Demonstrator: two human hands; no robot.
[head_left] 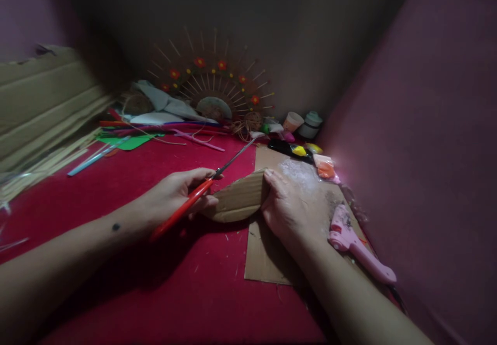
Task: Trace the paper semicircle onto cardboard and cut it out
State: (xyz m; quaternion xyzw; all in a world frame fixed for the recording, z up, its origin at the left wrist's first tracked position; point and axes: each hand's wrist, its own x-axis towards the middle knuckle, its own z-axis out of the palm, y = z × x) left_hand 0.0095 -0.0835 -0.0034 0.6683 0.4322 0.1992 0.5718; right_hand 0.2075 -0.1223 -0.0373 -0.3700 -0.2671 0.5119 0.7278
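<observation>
My left hand [180, 195] is closed around red-handled scissors [184, 210], whose blades point up and away to the right. The fingertips of that hand also reach the left end of a curved piece of cardboard [240, 197]. My right hand [285, 205] pinches the cardboard's right end, thumb on top. The piece is held above the table, with its rounded edge towards me and its ribbed face showing. The scissor blades lie beyond its upper edge.
A flat cardboard sheet [267, 262] lies on the red tabletop [174, 293], bearing a pink glue gun [361, 252]. Behind stand a flower-trimmed stick fan [213, 78], a cup [293, 122] and a jar [311, 124]. Pipe cleaners [155, 127] and large cardboard [42, 101] sit left.
</observation>
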